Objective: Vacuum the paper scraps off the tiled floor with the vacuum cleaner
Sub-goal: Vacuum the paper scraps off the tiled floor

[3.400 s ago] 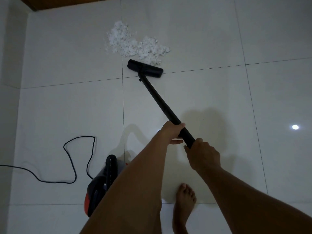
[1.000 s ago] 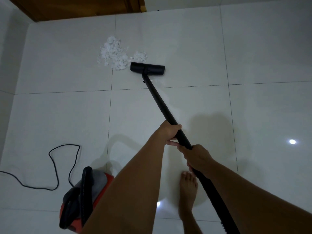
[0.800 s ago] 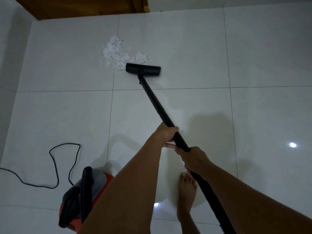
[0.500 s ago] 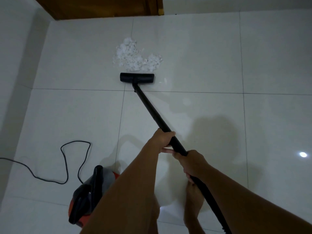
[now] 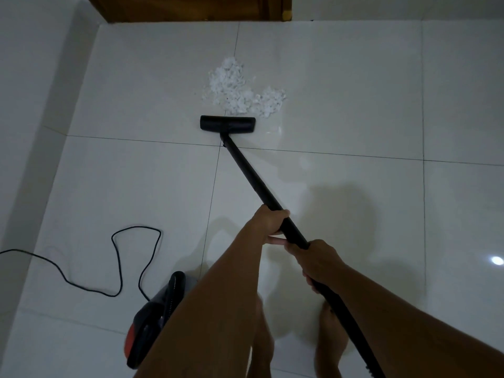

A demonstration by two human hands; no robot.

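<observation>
Okay, head view: left hand (image 5: 268,222) and right hand (image 5: 317,259) are both wrapped tight round the black wand (image 5: 251,175), the left one nearer the nozzle (image 5: 227,124). The wand's long axis runs forward and slightly left from the grip. Paper scraps (image 5: 240,91) are heaped on the tiled floor (image 5: 354,105) just past the nozzle's far edge, spilling a bit right of it. Push ahead looks right. Canister (image 5: 161,309) and looped cord (image 5: 117,257) sit back left, well apart. Wooden door (image 5: 185,8) is beyond the heap. Nothing blocks the path.

Paper scraps (image 5: 240,91) lie just beyond the floor nozzle (image 5: 228,124) — vacuum canister (image 5: 161,317) near left, cord (image 5: 117,260) looping farther left.
</observation>
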